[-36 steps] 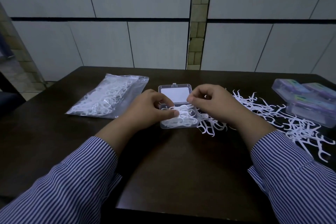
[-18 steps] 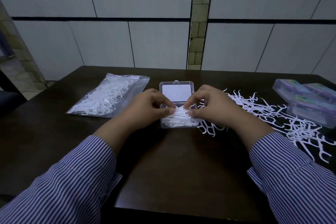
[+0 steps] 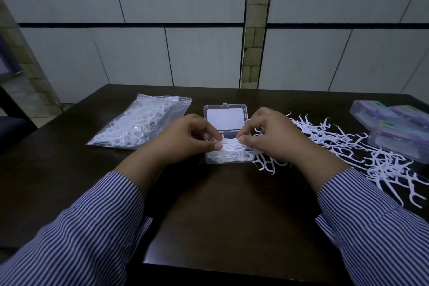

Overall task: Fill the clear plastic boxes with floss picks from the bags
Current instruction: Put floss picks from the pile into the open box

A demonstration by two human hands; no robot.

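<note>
A clear plastic box (image 3: 224,118) lies open at the table's middle, its lid flat behind and its tray heaped with white floss picks (image 3: 228,153). My left hand (image 3: 183,139) and my right hand (image 3: 271,137) meet over the tray, thumbs and fingertips pinching the bundle of picks from both sides. A sealed clear bag of floss picks (image 3: 139,123) lies to the left. Loose white floss picks (image 3: 348,146) are strewn over the table to the right.
Several closed plastic boxes with purple and green labels (image 3: 394,127) are stacked at the far right edge. The dark table (image 3: 232,216) ends at a tiled wall behind. Striped sleeves cover both forearms.
Both hands have closed in on the picks over the tray, and the bundle now lies pressed lower into the box. The bag and loose picks have not moved.
</note>
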